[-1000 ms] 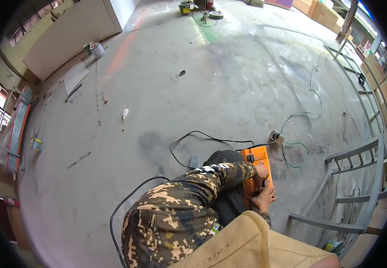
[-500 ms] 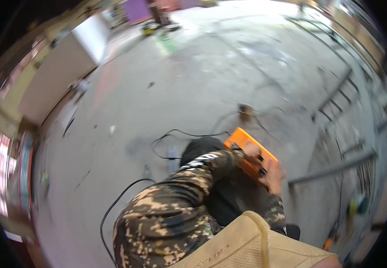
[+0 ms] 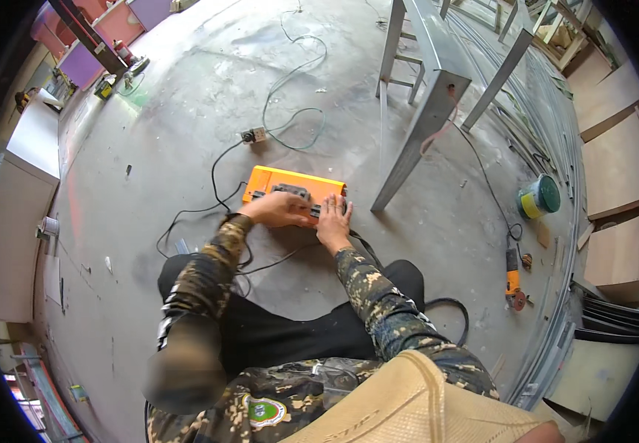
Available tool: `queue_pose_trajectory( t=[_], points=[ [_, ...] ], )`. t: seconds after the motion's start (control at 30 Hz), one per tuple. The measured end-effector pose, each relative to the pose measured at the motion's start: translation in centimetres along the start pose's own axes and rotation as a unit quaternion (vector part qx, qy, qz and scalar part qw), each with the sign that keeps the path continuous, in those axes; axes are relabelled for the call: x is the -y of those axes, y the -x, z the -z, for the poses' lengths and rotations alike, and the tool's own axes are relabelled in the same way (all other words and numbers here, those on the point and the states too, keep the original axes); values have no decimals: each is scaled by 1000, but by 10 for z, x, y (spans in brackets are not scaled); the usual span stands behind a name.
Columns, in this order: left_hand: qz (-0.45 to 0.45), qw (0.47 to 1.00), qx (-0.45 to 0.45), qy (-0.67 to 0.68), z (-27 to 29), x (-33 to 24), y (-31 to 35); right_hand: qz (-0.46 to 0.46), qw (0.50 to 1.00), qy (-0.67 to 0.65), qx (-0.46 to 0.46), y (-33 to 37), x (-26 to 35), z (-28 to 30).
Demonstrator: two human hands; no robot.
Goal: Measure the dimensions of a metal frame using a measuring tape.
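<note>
An orange box-shaped machine (image 3: 264,177) with black fittings and a black handle on top sits on the concrete floor in front of my bent legs. My left hand (image 3: 279,210) is at its near side, fingers bent in against the black parts; what they grip is hidden. Across the machine's right end lies my right hand (image 3: 332,225), its fingers stretched out next to a black fitting. Black cables (image 3: 286,258) run from the near side of the machine toward my legs.
Beyond the machine lies a socket block (image 3: 253,136) with a cord plugged in. A grey metal frame (image 3: 424,125) stands to the right. Farther right are a green bucket (image 3: 539,197), an orange angle grinder (image 3: 513,277) and long metal lengths. A white cabinet (image 3: 20,199) stands left.
My view has swung to the right and levelled, so the machine appears farther left and less tilted. Both hands stay on it; my right fingers now lie flat on its right end.
</note>
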State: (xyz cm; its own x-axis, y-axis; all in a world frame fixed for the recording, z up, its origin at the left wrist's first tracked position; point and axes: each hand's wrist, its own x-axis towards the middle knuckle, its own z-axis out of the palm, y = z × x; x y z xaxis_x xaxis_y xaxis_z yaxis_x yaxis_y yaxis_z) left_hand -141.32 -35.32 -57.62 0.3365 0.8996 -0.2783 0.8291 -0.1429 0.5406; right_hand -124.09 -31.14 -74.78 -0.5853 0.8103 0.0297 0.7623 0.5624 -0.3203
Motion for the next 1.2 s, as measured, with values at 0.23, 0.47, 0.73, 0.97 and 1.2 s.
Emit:
queue_pose_trajectory(
  t=[0.23,0.47,0.73,0.97,1.2],
  points=[
    [238,967,-81,35,40,29,118,-8,999,34,5,7,0,-20],
    [349,892,-226,179,-37,161,235,57,996,55,30,-25,-1,-46],
    [546,789,-263,103,-220,290,332,112,987,-76,84,-8,23,-37],
    [476,864,-156,47,-312,251,347,91,958,-32,271,52,40,-9],
    [339,903,-119,238,-301,228,346,89,950,-48,296,61,87,5]
  ],
)
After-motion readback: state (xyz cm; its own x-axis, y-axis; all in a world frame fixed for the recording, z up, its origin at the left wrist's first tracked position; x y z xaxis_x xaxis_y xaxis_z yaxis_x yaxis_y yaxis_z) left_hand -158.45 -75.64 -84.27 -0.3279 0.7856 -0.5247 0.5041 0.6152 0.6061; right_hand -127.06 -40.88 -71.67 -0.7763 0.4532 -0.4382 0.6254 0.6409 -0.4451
